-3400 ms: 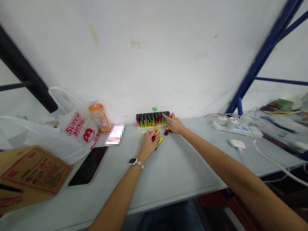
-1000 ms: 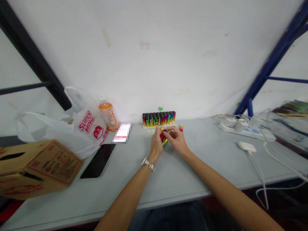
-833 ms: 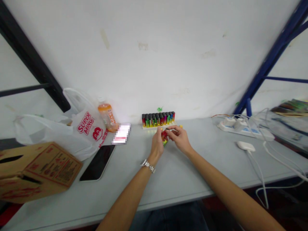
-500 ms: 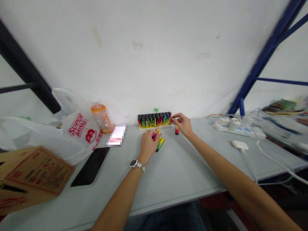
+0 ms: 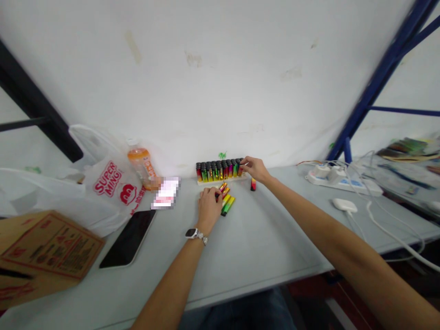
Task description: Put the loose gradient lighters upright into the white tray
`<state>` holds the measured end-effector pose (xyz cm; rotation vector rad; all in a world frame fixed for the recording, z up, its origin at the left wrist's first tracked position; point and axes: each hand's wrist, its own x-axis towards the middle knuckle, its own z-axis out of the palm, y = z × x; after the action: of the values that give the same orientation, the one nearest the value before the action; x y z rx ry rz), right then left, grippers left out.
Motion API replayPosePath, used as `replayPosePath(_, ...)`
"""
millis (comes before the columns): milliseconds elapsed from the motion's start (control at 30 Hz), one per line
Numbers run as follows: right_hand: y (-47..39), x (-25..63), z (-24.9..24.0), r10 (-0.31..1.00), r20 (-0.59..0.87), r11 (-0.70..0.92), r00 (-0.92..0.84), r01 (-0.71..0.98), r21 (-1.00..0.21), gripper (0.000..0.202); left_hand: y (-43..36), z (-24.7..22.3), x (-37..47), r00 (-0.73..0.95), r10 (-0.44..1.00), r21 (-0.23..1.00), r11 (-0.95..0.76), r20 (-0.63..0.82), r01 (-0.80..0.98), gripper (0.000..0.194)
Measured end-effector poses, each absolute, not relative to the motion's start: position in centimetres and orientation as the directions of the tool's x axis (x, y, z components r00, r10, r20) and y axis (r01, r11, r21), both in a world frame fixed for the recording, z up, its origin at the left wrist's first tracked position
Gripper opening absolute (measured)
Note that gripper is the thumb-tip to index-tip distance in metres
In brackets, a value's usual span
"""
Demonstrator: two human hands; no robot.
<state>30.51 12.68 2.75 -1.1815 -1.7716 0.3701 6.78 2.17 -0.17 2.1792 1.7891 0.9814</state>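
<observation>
Colourful lighters with black tops stand upright in rows in a pale tray [image 5: 202, 183] against the wall. At the tray's right end, my right hand [image 5: 256, 168] pinches the top of a lighter [image 5: 241, 167], its fingers partly covering it. My left hand [image 5: 209, 206] rests on the table in front of the tray, fingers curled on the dark end of a lighter [image 5: 222, 188]. Beside those fingers lie a few loose lighters, among them a yellow-green lighter [image 5: 228, 206]. A red lighter [image 5: 253, 184] is under my right wrist, right of the tray.
On the left are a cardboard box [image 5: 51, 247], a white plastic bag [image 5: 103, 183], an orange drink bottle [image 5: 142, 165], a black-screened phone [image 5: 129, 239] and a blurred-out sheet [image 5: 167, 192]. A power strip [image 5: 343, 181] and a white charger [image 5: 344, 205] with cables lie at right.
My right hand has moved slightly left and up, its fingertips now at the end of the lighter rows. My left hand has shifted a little left over the loose lighters.
</observation>
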Motion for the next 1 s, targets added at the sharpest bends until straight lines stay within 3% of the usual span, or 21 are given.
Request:
replayPosePath(233,13.5,31.0,3.1,0.84,0.524,0.479,-0.141,0.644,-0.596,0.012,2.8,-0.9,6.8,0.068,0.914,0.578,-0.309,0.4,0.755,0.007)
replayPosePath(567,10.2,28.8,1.2,0.776,0.626,0.466,-0.08,0.742,-0.483,0.043,2.7,0.3,5.6,0.097,0.961,0.554,-0.229,0.259,0.8,0.012)
replayPosePath(767,5.7,24.6,-0.6,0.748,0.654,0.557,-0.113,0.643,-0.526,0.033,2.4,0.6,5.4,0.105,0.97,0.459,-0.198,0.22,0.866,0.02)
replayPosePath(900,4.4,23.4,-1.0,0.784,0.617,0.541,-0.066,0.559,-0.628,0.027,2.5,0.3,5.3,0.136,0.942,0.436,-0.266,0.306,0.86,0.016)
replayPosePath(1000,4.1,23.7,-1.1,0.81,0.586,0.495,0.022,0.51,-0.703,0.024,2.6,0.5,5.4,0.153,0.902,0.496,-0.357,0.405,0.791,0.012)
